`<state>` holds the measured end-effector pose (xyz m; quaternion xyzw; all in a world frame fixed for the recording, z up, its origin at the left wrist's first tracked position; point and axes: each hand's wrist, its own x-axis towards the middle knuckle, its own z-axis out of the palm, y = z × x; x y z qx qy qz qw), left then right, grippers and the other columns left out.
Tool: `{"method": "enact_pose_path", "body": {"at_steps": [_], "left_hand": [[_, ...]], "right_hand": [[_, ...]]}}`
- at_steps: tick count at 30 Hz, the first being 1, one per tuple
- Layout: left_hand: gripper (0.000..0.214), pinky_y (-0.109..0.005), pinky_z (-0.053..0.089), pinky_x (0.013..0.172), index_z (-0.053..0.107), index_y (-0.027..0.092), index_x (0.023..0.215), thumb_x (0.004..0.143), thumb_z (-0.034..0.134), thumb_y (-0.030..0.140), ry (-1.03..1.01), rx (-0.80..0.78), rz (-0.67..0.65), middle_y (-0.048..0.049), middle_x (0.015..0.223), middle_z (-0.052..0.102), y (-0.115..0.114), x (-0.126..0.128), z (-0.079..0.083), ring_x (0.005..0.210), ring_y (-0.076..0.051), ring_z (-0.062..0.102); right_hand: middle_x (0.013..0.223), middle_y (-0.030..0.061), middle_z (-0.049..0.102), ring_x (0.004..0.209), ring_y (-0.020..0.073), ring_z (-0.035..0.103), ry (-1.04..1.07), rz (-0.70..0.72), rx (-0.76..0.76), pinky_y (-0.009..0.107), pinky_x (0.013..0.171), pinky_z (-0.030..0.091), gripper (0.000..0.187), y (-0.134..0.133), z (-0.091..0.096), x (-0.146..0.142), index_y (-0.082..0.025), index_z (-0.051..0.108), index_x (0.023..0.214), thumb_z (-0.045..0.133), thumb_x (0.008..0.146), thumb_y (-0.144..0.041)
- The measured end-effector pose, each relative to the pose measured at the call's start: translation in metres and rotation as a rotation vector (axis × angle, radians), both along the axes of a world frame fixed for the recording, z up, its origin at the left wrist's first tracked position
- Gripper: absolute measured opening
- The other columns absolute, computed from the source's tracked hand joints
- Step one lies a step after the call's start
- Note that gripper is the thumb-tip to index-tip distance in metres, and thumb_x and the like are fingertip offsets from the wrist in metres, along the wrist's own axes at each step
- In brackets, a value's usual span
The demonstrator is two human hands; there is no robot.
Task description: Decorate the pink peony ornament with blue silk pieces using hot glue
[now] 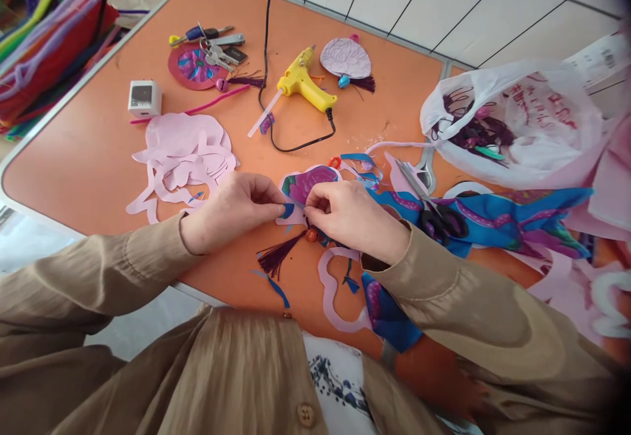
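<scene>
Between my hands is a small pink-edged craft piece [315, 182] faced with purple and blue floral fabric. My left hand [234, 211] is closed in a pinch at its lower left edge, on a small blue fabric flap [288, 210]. Thumb and fingers of my right hand [357, 215] pinch the same edge a little to the right, and that palm hides part of the piece. An orange bead [311, 234] and a dark purple tassel [277, 255] hang from it on the table side. A red loop [335, 162] shows at its top.
A yellow glue gun [308, 87] lies beyond my hands, its black cord looping nearby. Pink cutouts [190, 146] are piled at left. Black-handled scissors [436, 215] rest on blue floral fabric [507, 218] at right, before a white plastic bag [537, 119]. Keys [219, 55] lie farther back.
</scene>
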<state>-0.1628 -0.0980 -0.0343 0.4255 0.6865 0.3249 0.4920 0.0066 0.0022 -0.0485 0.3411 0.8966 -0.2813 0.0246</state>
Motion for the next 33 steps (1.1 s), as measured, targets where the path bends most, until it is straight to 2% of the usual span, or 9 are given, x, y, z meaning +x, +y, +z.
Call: {"method": "enact_pose_path", "body": {"at_steps": [3, 5, 10, 15, 19, 25, 29, 31, 33], "left_hand": [[0.006, -0.019, 0.035, 0.043, 0.069, 0.016, 0.074, 0.075, 0.069, 0.021, -0.057, -0.066, 0.018, 0.0021, 0.060, 0.063, 0.001, 0.005, 0.003, 0.047, -0.006, 0.045], [0.006, -0.019, 0.036, 0.044, 0.068, 0.016, 0.078, 0.074, 0.068, 0.019, -0.040, -0.063, 0.026, 0.0018, 0.063, 0.064, 0.001, 0.008, 0.001, 0.049, -0.007, 0.048], [0.007, -0.021, 0.046, 0.055, 0.061, 0.018, 0.073, 0.073, 0.067, 0.021, 0.168, 0.049, 0.000, -0.0014, 0.071, 0.068, -0.001, 0.014, -0.012, 0.065, -0.013, 0.060], [0.007, -0.023, 0.043, 0.058, 0.065, 0.017, 0.072, 0.078, 0.061, 0.019, 0.444, 0.127, -0.131, 0.0002, 0.066, 0.066, -0.002, 0.017, -0.010, 0.058, -0.011, 0.054], [0.022, -0.025, 0.041, 0.057, 0.074, 0.015, 0.087, 0.087, 0.052, 0.019, 0.579, 0.182, -0.247, -0.0021, 0.068, 0.069, -0.005, 0.016, 0.002, 0.054, -0.011, 0.053], [0.033, -0.024, 0.047, 0.058, 0.075, 0.018, 0.110, 0.095, 0.047, 0.022, 0.576, 0.209, -0.258, -0.0009, 0.061, 0.068, -0.023, 0.011, 0.011, 0.056, -0.014, 0.063], [0.037, -0.027, 0.053, 0.065, 0.076, 0.020, 0.109, 0.093, 0.043, 0.012, 0.683, 0.396, -0.353, -0.0074, 0.098, 0.079, -0.031, 0.001, 0.007, 0.075, -0.018, 0.071], [0.040, -0.034, 0.057, 0.081, 0.076, 0.022, 0.108, 0.092, 0.042, 0.008, 0.758, 0.511, -0.468, -0.0083, 0.121, 0.075, -0.031, -0.004, 0.002, 0.099, -0.024, 0.071], [0.040, -0.048, 0.051, 0.101, 0.075, 0.024, 0.111, 0.093, 0.044, 0.006, 0.833, 0.593, -0.578, -0.0081, 0.137, 0.066, -0.031, -0.009, -0.005, 0.127, -0.032, 0.060]], "right_hand": [[0.067, 0.0024, 0.069, 0.065, 0.0157, 0.060, 0.025, -0.001, -0.012, 0.027, 0.060, 0.038, 0.014, 0.001, 0.000, 0.001, -0.018, 0.062, 0.069, 0.058, 0.081, -0.013], [0.066, 0.0022, 0.068, 0.064, 0.0152, 0.060, 0.039, 0.006, -0.013, 0.027, 0.060, 0.039, 0.015, 0.002, 0.000, 0.001, -0.018, 0.062, 0.068, 0.058, 0.081, -0.012], [0.063, 0.0013, 0.067, 0.061, 0.0143, 0.059, 0.062, 0.014, -0.023, 0.027, 0.059, 0.038, 0.016, 0.003, 0.001, 0.002, -0.019, 0.061, 0.065, 0.059, 0.079, -0.012], [0.066, 0.0019, 0.068, 0.063, 0.0149, 0.060, 0.045, 0.003, -0.031, 0.027, 0.059, 0.038, 0.015, 0.003, 0.000, 0.002, -0.018, 0.062, 0.067, 0.059, 0.080, -0.012], [0.066, 0.0017, 0.068, 0.064, 0.0149, 0.060, 0.060, 0.000, -0.042, 0.027, 0.061, 0.039, 0.014, 0.002, 0.000, 0.002, -0.019, 0.062, 0.067, 0.059, 0.080, -0.012], [0.059, -0.0001, 0.065, 0.058, 0.0135, 0.057, 0.079, -0.013, -0.125, 0.027, 0.055, 0.035, 0.020, 0.001, 0.001, 0.002, -0.020, 0.056, 0.059, 0.056, 0.076, -0.009], [0.063, 0.0005, 0.066, 0.061, 0.0135, 0.057, 0.072, -0.014, -0.079, 0.026, 0.057, 0.036, 0.019, 0.001, 0.000, 0.001, -0.019, 0.056, 0.059, 0.057, 0.075, -0.009], [0.064, 0.0010, 0.066, 0.062, 0.0137, 0.058, 0.072, -0.011, -0.065, 0.026, 0.058, 0.036, 0.017, 0.001, -0.001, 0.001, -0.019, 0.058, 0.061, 0.058, 0.076, -0.011], [0.064, 0.0017, 0.067, 0.063, 0.0143, 0.059, 0.069, -0.008, -0.060, 0.027, 0.059, 0.037, 0.015, 0.002, -0.002, 0.002, -0.018, 0.060, 0.065, 0.058, 0.078, -0.012]]}}
